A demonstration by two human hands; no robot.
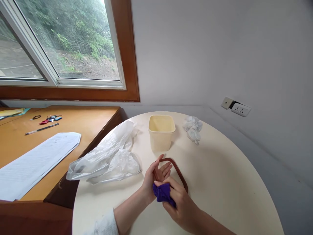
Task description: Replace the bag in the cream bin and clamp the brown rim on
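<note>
My left hand [152, 179], palm up, holds a brown-rimmed lid [180, 174] at its left side. Its fingers show inside the rim, so the middle seems see-through or open. My right hand [179, 199] grips a bunched purple cloth [163, 192] against the near left part of the lid, by the left palm. The two hands partly cover the lid's near and left edges. Just beyond them stands a cream plastic container [161, 138], upright and without a cover.
A crumpled clear plastic bag [114, 156] spreads over the left of the round white table [227, 195]. A smaller knotted bag [193, 129] lies at the back right. On the adjoining wooden desk [97, 125] are papers [41, 161], a pen [41, 129] and keys [51, 119].
</note>
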